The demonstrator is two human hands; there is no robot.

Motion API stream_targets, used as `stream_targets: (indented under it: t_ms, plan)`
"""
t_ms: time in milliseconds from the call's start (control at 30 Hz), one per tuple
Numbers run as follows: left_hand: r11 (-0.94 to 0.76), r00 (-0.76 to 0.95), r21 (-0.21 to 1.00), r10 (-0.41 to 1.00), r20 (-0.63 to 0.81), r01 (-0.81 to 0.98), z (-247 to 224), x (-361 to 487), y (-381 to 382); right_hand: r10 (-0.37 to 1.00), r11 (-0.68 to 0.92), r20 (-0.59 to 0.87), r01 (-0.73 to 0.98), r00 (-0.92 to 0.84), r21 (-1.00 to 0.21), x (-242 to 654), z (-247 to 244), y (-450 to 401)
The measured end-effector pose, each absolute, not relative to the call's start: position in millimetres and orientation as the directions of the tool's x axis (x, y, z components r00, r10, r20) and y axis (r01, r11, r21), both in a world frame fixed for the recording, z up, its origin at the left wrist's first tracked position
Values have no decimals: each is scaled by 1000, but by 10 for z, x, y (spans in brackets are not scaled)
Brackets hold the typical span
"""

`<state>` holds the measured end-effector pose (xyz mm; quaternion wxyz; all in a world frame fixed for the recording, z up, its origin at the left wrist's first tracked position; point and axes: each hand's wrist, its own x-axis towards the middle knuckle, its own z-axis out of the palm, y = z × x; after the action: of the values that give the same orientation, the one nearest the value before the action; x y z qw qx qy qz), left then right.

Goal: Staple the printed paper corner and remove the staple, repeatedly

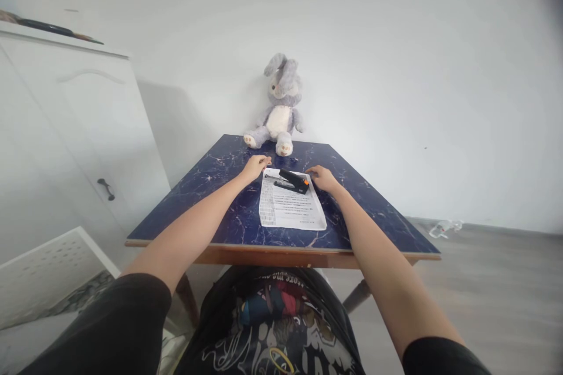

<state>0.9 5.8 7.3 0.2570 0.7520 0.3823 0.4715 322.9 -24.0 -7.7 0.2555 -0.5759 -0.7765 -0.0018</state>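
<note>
A printed sheet of paper lies on the dark blue marbled table. On its upper part rests a black stapler with an orange mark near its right end. My left hand is by the sheet's upper left corner, its fingers pinched together; whatever they may hold is too small to make out. My right hand rests near the upper right corner of the sheet, beside the stapler, with its fingers bent and partly hidden.
A grey plush rabbit sits at the table's back edge against the wall. A white cabinet stands at the left. A clear plastic item lies on the floor at the right.
</note>
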Motion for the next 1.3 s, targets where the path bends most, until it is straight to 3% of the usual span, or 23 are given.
stream_targets:
  t_ms: [133,433,767,1100,1300]
  plan:
    - [-552,304,798,824,478,241,35,16,60,901,331,381,895,-206,-299,3235,-79,-245]
    - [-582,396,784,786,474,215,58,37,7,905,333,373,884,-203,-328,3240,-78,-249]
    - [-745,396,590,666,632,311,109,22,-6,908,340,362,880,-214,-332,3227,-59,-285]
    - [-712,523,613,687,505,343,143,26,-92,904,346,369,878,-217,-330,3225,-53,-290]
    - [-730,610,555,663,434,398,93,21,-49,910,336,351,888,-220,-315,3205,-48,-297]
